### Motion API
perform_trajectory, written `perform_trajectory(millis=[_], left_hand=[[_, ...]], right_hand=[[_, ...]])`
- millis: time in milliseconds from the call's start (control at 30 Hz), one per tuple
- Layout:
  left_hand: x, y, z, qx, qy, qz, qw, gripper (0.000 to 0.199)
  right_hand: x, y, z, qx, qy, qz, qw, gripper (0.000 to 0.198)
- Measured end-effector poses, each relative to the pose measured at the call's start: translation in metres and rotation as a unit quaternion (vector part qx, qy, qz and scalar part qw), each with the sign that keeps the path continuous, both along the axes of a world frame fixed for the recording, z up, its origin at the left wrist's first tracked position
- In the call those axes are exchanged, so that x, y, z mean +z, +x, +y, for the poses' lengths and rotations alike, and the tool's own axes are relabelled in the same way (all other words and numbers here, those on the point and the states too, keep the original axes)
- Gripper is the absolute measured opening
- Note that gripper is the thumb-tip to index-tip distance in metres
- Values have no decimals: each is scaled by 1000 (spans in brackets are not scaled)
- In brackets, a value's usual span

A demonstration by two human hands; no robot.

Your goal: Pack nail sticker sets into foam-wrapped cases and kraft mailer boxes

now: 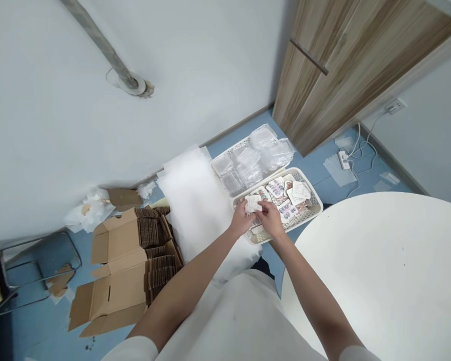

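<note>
Between my two hands is a small white card with rows of print or small marks. My left hand pinches its left edge, and my right hand grips its lower right side. Both hands are above a cream plastic basket. In the basket lie several cards with colourful nail-shaped pieces, and a white printed card rests on top at the right. Behind it a second basket holds clear plastic bags.
Left of the baskets stands a stack of white foam sheets. Flattened cardboard boxes lie further left on the blue floor. A round white table is at my right. Behind are a wooden cabinet and a power strip with cables.
</note>
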State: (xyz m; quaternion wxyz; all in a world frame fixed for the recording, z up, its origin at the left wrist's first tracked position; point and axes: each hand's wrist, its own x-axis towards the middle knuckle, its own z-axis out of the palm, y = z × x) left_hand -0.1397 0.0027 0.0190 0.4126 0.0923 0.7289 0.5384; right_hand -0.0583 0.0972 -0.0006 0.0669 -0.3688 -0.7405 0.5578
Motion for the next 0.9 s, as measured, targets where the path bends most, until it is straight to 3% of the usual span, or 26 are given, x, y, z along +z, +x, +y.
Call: perform_trajectory(millis=[167, 333, 500, 567, 667, 767, 900], left_hand=[[4, 4, -9, 6, 16, 33, 999, 57], [17, 12, -24, -13, 25, 91, 995, 40], [37, 27, -44, -22, 126, 67, 989, 39], [45, 36, -56, -15, 137, 50, 989, 39], [55, 57, -77, 15, 131, 48, 990, 38], [65, 86, -100, -11, 131, 6, 991, 36], [75, 120, -125, -83, 164, -115, 976, 32]], right_hand=[[11, 16, -11, -51, -76, 10, 996, 31], [30, 39, -32, -114, -116, 40, 986, 51], [50, 66, -70, -146, -180, 72, 970, 34], [58, 78, -87, -166, -174, 76, 968, 35], [71, 98, -114, -213, -74, 67, 972, 34], [82, 121, -138, -227, 122, 35, 966, 29], [88, 151, -167, -129, 341, -44, 930, 22]])
